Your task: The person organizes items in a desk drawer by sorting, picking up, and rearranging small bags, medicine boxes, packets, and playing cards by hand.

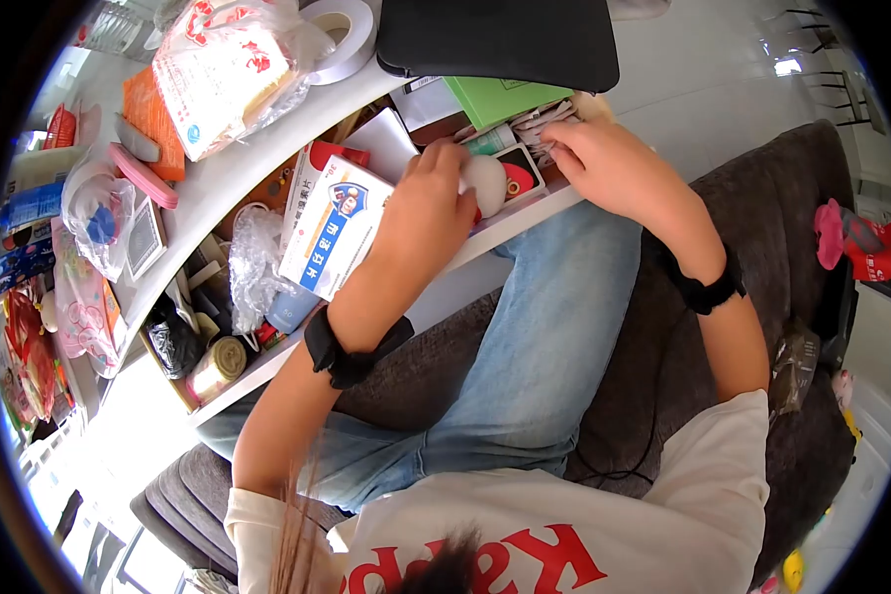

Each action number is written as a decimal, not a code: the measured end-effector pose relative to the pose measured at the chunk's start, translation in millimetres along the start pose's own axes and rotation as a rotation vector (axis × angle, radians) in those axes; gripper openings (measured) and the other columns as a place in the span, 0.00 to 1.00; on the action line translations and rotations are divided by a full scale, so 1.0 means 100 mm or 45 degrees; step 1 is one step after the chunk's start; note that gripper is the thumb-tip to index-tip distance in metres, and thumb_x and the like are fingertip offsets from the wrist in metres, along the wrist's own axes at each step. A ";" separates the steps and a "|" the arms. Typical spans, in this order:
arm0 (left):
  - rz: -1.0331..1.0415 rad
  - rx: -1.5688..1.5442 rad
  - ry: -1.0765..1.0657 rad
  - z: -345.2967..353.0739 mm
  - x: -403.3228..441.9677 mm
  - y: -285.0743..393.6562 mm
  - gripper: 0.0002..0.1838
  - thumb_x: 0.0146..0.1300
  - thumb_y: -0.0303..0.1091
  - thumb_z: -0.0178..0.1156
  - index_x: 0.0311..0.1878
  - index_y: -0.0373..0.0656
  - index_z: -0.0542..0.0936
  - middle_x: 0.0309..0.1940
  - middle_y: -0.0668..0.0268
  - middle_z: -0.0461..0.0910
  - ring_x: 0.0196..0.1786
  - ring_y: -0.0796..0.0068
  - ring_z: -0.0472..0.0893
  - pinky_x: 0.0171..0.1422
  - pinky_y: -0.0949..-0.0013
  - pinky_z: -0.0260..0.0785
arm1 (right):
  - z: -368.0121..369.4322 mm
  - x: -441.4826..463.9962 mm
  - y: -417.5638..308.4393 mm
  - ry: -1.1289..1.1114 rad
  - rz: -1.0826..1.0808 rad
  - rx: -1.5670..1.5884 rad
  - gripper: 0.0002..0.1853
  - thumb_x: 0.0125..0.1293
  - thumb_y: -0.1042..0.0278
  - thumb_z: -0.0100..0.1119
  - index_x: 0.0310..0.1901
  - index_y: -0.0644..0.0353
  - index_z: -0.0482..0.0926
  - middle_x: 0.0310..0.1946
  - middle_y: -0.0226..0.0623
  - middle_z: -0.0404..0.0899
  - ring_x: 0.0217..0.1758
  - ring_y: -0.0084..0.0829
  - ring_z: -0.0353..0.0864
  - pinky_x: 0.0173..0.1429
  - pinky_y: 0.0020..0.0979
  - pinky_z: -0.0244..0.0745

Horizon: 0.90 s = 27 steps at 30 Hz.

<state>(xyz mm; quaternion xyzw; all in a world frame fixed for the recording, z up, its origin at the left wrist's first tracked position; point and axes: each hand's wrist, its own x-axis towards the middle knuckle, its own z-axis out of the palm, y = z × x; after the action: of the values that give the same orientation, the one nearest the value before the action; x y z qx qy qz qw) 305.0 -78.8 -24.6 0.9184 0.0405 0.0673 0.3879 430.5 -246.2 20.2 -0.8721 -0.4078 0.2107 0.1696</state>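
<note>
White cords [539,126] lie in a loose bundle in the drawer [520,219], at the fingertips of the right hand [614,163], bent inward; whether they pinch cannot be told. Fingers curled, the left hand [426,208] is right beside a rounded, matte, off-white disc [485,186], its grip unclear. Near its wrist lie a smooth, flat-sided carton [335,233] and crinkled clear wrap [255,259].

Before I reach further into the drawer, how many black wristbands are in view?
2: one black wristband on the wrist behind your left hand, the other black wristband behind your right hand.
</note>
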 end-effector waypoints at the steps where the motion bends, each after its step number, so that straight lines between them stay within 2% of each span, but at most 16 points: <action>1: -0.010 -0.045 -0.029 0.01 0.00 -0.01 0.11 0.52 0.24 0.56 0.41 0.33 0.74 0.45 0.51 0.74 0.49 0.50 0.75 0.51 0.57 0.70 | 0.03 -0.02 0.01 0.079 -0.027 -0.013 0.12 0.62 0.73 0.48 0.44 0.66 0.76 0.31 0.50 0.79 0.33 0.44 0.78 0.40 0.37 0.72; 4: -0.011 -0.119 -0.094 0.04 0.04 -0.02 0.15 0.52 0.23 0.54 0.45 0.34 0.74 0.49 0.53 0.72 0.50 0.51 0.74 0.53 0.57 0.69 | 0.21 0.08 0.13 0.173 -0.109 -0.012 0.12 0.61 0.73 0.48 0.45 0.66 0.74 0.29 0.49 0.78 0.31 0.45 0.77 0.38 0.39 0.71; 6: 0.030 -0.076 -0.105 0.07 0.06 -0.05 0.17 0.52 0.23 0.54 0.47 0.34 0.74 0.50 0.53 0.71 0.50 0.51 0.74 0.53 0.57 0.69 | 0.25 0.13 0.12 0.120 -0.046 0.017 0.13 0.61 0.74 0.49 0.47 0.66 0.74 0.28 0.49 0.77 0.31 0.45 0.76 0.38 0.39 0.71; 10: 0.103 0.085 -0.141 0.11 0.11 -0.06 0.16 0.53 0.25 0.54 0.47 0.33 0.76 0.52 0.53 0.70 0.49 0.51 0.73 0.54 0.58 0.69 | 0.27 0.16 0.13 0.042 0.011 0.020 0.13 0.61 0.74 0.48 0.48 0.65 0.73 0.27 0.48 0.77 0.31 0.43 0.76 0.37 0.38 0.70; 15: 0.088 0.157 -0.148 0.11 0.14 -0.04 0.13 0.56 0.28 0.54 0.43 0.32 0.77 0.51 0.54 0.71 0.48 0.52 0.74 0.53 0.58 0.69 | 0.26 0.06 0.15 0.180 -0.086 0.126 0.14 0.62 0.74 0.48 0.50 0.65 0.72 0.26 0.46 0.77 0.28 0.40 0.76 0.36 0.36 0.70; 18: 0.064 0.009 -0.154 -0.04 0.14 -0.03 0.13 0.57 0.29 0.54 0.43 0.31 0.76 0.49 0.55 0.72 0.48 0.53 0.74 0.53 0.58 0.69 | 0.21 0.00 0.14 0.153 -0.049 0.146 0.15 0.62 0.74 0.49 0.51 0.65 0.72 0.26 0.46 0.77 0.28 0.38 0.76 0.36 0.34 0.70; 22: 0.106 0.172 -0.235 -0.51 -0.03 0.10 0.12 0.57 0.27 0.55 0.43 0.31 0.76 0.48 0.55 0.72 0.46 0.53 0.74 0.51 0.58 0.68 | 0.25 0.00 0.14 0.187 -0.070 0.132 0.18 0.61 0.75 0.52 0.54 0.64 0.71 0.27 0.43 0.76 0.30 0.35 0.76 0.37 0.34 0.70; 25: 0.080 0.220 -0.273 -0.77 -0.25 0.32 0.13 0.56 0.26 0.55 0.44 0.32 0.75 0.49 0.56 0.72 0.46 0.54 0.73 0.52 0.59 0.67 | 0.17 -0.09 -0.04 0.095 -0.203 0.228 0.20 0.58 0.75 0.56 0.54 0.62 0.72 0.36 0.41 0.75 0.37 0.35 0.76 0.40 0.32 0.71; 27: 0.096 0.210 -0.325 -0.86 -0.36 0.46 0.14 0.56 0.25 0.56 0.46 0.32 0.74 0.50 0.56 0.72 0.48 0.54 0.74 0.52 0.60 0.68 | 0.21 -0.17 -0.20 0.129 -0.284 0.329 0.22 0.55 0.76 0.58 0.54 0.60 0.72 0.42 0.40 0.72 0.41 0.36 0.76 0.42 0.30 0.72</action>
<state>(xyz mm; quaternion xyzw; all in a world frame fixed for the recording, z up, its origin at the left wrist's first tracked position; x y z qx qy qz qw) 256.8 -55.0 64.4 0.9491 -0.0381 -0.0390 0.3103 397.3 -245.2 16.0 -0.8018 -0.4625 0.1969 0.3232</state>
